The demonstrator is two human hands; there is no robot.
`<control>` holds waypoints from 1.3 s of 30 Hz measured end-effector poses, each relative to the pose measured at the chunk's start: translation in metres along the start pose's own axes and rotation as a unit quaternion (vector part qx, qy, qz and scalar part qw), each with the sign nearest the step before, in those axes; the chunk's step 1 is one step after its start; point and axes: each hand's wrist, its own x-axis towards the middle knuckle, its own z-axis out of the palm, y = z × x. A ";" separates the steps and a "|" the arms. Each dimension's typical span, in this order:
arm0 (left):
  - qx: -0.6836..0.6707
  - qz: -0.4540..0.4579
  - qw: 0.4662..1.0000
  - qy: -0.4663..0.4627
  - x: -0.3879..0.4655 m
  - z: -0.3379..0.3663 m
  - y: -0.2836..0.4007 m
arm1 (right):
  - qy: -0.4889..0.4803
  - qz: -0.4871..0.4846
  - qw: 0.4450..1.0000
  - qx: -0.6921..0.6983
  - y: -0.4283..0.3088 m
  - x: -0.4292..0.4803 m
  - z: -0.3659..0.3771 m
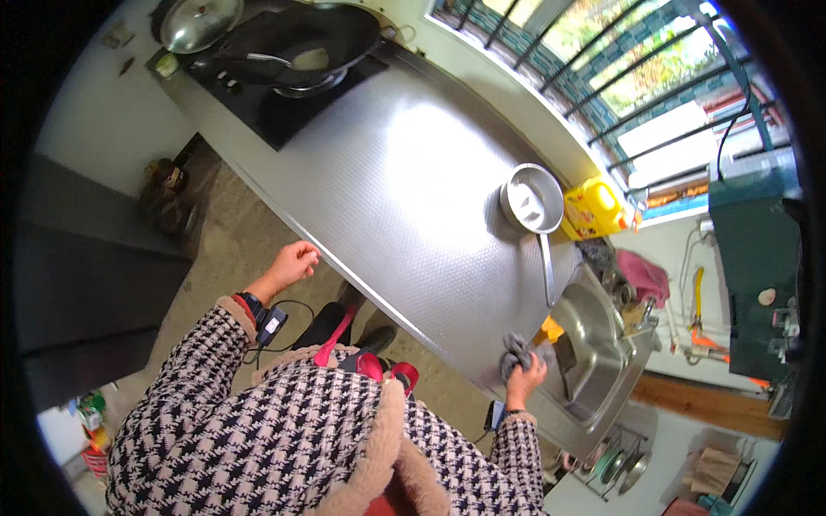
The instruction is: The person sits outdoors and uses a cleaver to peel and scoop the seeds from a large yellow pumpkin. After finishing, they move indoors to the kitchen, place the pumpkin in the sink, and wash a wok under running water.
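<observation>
In my right hand (526,377) is a crumpled grey cloth (514,358), over the countertop beside the sink (597,348). My left hand (295,263) hovers by the front edge of the dimpled stainless-steel countertop (361,213); its fingers are loosely curled and nothing shows in them. A metal saucepan (533,198) stands toward the back of the counter, its long handle pointing at the sink. Something pale, which I cannot make out, is inside the pan. An orange-yellow item (550,330) and a dark flat piece (566,364) sit at the sink's near side.
A black wok (303,39) with a spatula rests on the gas hob (284,116), near a metal lid (200,26). Behind the saucepan stands a yellow jug (597,208). The faucet (639,322) rises at the sink's back. A dark cabinet (90,277) stands at left.
</observation>
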 end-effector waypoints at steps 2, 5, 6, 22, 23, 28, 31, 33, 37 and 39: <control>-0.027 -0.018 0.999 0.007 -0.001 -0.006 -0.017 | 0.032 0.088 0.984 0.152 0.023 0.022 -0.011; -0.065 -0.020 0.996 0.054 0.002 -0.025 -0.044 | 0.049 0.090 0.985 0.138 0.021 0.059 -0.014; -0.078 -0.021 0.994 0.076 0.002 -0.033 -0.051 | 0.033 0.103 0.972 0.208 0.012 0.075 -0.010; -0.274 -0.077 0.890 0.356 -0.103 -0.179 -0.228 | -0.178 0.000 0.877 0.447 -0.209 0.228 0.146; -0.267 -0.103 0.882 0.374 -0.129 -0.187 -0.231 | -0.187 0.051 0.857 0.478 -0.211 0.233 0.147; -0.244 -0.177 0.864 0.404 -0.160 -0.219 -0.216 | -0.238 0.033 0.730 0.640 -0.225 0.274 0.144; -0.246 -0.163 0.872 0.391 -0.152 -0.210 -0.186 | -0.080 0.001 0.872 0.482 -0.235 0.302 0.129; -0.254 -0.135 0.879 0.379 -0.135 -0.206 -0.165 | 0.039 -0.034 0.927 0.371 -0.253 0.330 0.124; -0.236 -0.132 0.897 0.351 -0.095 -0.199 -0.132 | 0.104 -0.087 0.986 0.095 -0.267 0.393 0.126; -0.239 -0.151 0.889 0.361 -0.087 -0.196 -0.120 | 0.078 0.011 0.997 0.017 -0.271 0.421 0.144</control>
